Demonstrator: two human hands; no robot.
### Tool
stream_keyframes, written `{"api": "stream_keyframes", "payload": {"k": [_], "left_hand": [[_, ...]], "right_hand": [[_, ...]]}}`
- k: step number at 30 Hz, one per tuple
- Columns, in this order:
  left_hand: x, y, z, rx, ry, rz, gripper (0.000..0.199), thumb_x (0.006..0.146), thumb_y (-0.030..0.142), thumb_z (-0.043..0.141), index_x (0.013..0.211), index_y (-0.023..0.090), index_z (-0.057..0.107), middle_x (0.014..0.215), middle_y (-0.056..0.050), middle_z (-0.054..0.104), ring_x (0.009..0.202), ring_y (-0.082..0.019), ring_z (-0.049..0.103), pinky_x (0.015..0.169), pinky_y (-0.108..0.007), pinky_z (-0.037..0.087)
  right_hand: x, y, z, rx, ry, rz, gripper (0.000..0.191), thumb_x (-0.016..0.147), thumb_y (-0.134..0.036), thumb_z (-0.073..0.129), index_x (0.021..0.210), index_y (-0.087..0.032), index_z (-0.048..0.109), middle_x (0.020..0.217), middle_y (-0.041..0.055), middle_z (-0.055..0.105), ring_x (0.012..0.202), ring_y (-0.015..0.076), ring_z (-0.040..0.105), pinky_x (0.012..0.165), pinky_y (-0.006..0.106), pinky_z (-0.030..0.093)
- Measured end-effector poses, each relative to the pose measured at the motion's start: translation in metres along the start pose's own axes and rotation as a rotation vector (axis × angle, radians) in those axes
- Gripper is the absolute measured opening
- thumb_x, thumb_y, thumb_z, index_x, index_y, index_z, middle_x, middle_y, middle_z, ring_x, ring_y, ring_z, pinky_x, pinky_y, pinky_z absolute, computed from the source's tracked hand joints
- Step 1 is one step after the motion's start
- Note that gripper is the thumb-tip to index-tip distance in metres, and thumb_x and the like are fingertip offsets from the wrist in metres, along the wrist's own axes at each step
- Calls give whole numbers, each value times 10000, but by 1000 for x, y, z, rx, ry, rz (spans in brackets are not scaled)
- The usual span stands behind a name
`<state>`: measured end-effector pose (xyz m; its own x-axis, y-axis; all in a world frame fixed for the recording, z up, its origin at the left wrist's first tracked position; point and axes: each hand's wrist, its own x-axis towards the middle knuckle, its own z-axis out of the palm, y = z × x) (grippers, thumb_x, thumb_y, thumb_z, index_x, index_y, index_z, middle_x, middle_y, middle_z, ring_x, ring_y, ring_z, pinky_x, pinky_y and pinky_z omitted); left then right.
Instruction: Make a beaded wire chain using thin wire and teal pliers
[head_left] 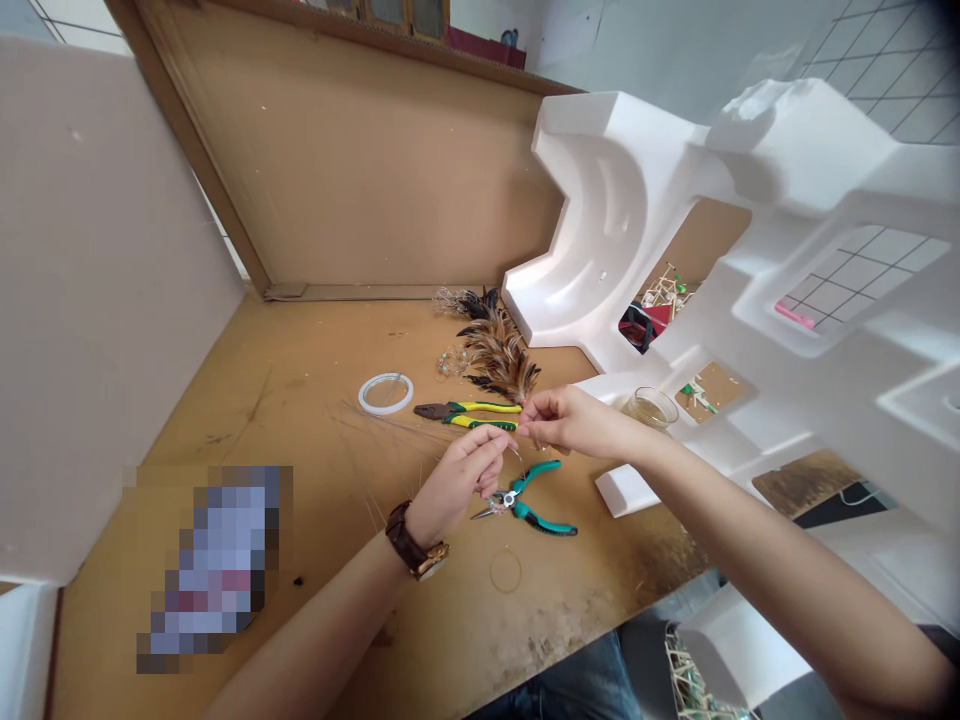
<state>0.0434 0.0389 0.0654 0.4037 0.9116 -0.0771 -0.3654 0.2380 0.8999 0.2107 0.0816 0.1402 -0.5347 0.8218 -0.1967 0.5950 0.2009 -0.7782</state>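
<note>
Wire [519, 458], thin and curved, shows at the fingertips of the left hand [480, 465], which pinches it above the bench [435, 640]. Right hand [559, 420] close by, fingers pinched together, contents too small to tell. Teal-handled pliers [519, 508] lie open below; yellow-green pliers [457, 411] and feathers [499, 350] lie beyond.

- Just beyond your left fingers [489, 464]: yellow-and-green pliers [451, 411]
- Right of them: teal-handled pliers [517, 507]
- Left of them: white ring [364, 399]
- Farther beyond them: brown-and-black feathers [498, 345]
</note>
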Motion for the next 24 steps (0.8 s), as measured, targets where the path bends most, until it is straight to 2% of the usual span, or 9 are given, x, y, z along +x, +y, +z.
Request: {"api": "stream_keyframes", "payload": {"k": [7,14,20,22,24], "left_hand": [[0,-3,-2,4,40,-12,212,776,352,566,805,143,544,479,101,274,403,-35,200,394,-161,215],[0,2,-1,-62,119,-11,231,773,366,570,800,142,523,473,108,264,389,-30,185,385,-158,208],[1,2,-3,-104,189,41,211,770,339,586,793,140,519,477,106,281,386,-24,191,384,-149,216],[1,2,-3,-145,220,73,209,766,333,596,788,140,521,481,104,287,390,-23,202,386,-146,219],[2,1,-3,-175,250,100,211,757,333,609,784,141,526,482,102,288,395,-24,220,389,-144,227]], "right_hand": [[-3,6,1,290,-38,56,269,719,-420,616,790,-166,561,588,-43,549,398,44,444,385,179,342],[-12,6,10,455,62,50,343,792,-483,505,802,-148,579,734,16,603,469,62,510,420,197,380],[-19,21,32,430,160,55,305,767,-444,530,854,-158,589,813,25,601,510,62,511,439,189,363],[-22,26,45,454,99,75,274,744,-396,562,874,-157,592,785,19,606,534,71,512,483,200,388],[-25,29,59,461,31,27,243,699,-327,619,871,-156,598,768,14,609,623,95,531,585,226,426]]}}
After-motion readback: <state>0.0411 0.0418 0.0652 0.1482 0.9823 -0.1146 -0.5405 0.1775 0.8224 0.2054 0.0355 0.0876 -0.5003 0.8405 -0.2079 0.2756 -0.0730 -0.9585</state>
